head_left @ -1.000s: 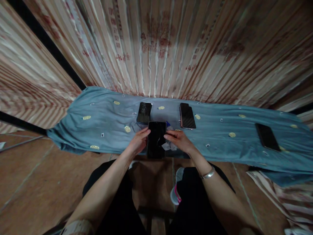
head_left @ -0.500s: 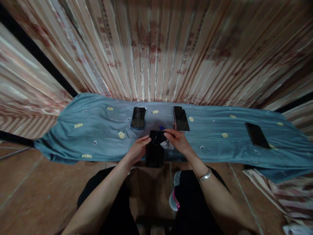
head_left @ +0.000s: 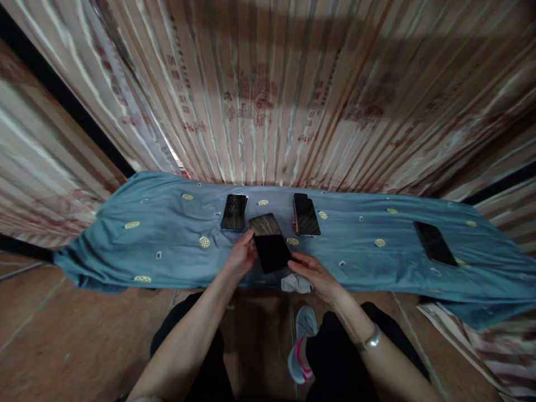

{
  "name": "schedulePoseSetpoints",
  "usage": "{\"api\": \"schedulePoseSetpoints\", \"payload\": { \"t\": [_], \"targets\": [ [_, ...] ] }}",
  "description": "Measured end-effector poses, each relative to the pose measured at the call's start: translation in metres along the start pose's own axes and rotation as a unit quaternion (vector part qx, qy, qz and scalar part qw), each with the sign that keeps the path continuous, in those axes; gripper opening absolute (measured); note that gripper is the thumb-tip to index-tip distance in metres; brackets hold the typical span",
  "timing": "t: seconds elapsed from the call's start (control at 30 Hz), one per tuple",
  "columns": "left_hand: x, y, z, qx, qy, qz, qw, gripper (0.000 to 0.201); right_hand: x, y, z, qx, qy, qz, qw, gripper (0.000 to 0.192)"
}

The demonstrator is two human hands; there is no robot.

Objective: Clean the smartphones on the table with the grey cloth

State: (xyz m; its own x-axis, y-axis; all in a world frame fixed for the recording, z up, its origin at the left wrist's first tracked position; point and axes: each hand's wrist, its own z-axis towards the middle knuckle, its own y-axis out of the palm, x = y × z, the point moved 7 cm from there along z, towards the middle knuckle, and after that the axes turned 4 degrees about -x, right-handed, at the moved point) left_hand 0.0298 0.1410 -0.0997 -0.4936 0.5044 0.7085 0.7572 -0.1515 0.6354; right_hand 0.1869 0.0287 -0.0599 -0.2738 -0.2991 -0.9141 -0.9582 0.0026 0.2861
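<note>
My left hand point(head_left: 242, 255) grips the left edge of a black phone point(head_left: 270, 243), which is tilted with its dark screen up above the blue cloth point(head_left: 167, 240). My right hand point(head_left: 314, 274) touches the phone's near right corner with its fingertips and holds a small white wipe point(head_left: 295, 283) under the palm. Two more phones lie on the cloth just beyond: one point(head_left: 234, 212) to the left and one point(head_left: 306, 214) to the right.
A fourth phone point(head_left: 434, 243) lies far right on the cloth. Striped pink curtains point(head_left: 268, 89) hang behind the covered table. My knees and a grey-and-pink shoe point(head_left: 300, 346) are below, over a brown tiled floor point(head_left: 62, 335).
The phone has been raised and turned so it lies slanted. My right hand has slid from its top right down to its near right corner, with the wipe.
</note>
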Motion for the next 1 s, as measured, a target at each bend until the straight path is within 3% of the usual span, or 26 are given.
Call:
{"api": "schedulePoseSetpoints", "payload": {
  "t": [0.2, 0.43, 0.77, 0.87, 1.0],
  "targets": [
    [-0.005, 0.042, -0.003, -0.018, -0.020, -0.034, 0.999, 0.018, 0.001, -0.023, -0.001, 0.076, 0.003, 0.075, 0.994, 0.048],
    [-0.030, 0.069, -0.006, -0.037, 0.013, -0.039, 0.998, 0.044, -0.028, -0.070, 0.010, 0.149, -0.058, 0.077, 0.984, 0.044],
    [-0.052, 0.087, 0.013, -0.075, 0.002, -0.038, 0.996, 0.038, -0.039, -0.098, 0.031, 0.174, -0.075, 0.054, 0.980, 0.042],
    [-0.055, 0.091, 0.019, -0.078, 0.006, -0.041, 0.996, 0.036, -0.042, -0.105, 0.037, 0.166, -0.078, 0.011, 0.983, 0.044],
    [-0.058, 0.099, 0.027, -0.078, 0.024, -0.011, 0.997, 0.032, -0.044, -0.125, 0.041, 0.205, -0.111, -0.078, 0.969, 0.054]
  ]
}}
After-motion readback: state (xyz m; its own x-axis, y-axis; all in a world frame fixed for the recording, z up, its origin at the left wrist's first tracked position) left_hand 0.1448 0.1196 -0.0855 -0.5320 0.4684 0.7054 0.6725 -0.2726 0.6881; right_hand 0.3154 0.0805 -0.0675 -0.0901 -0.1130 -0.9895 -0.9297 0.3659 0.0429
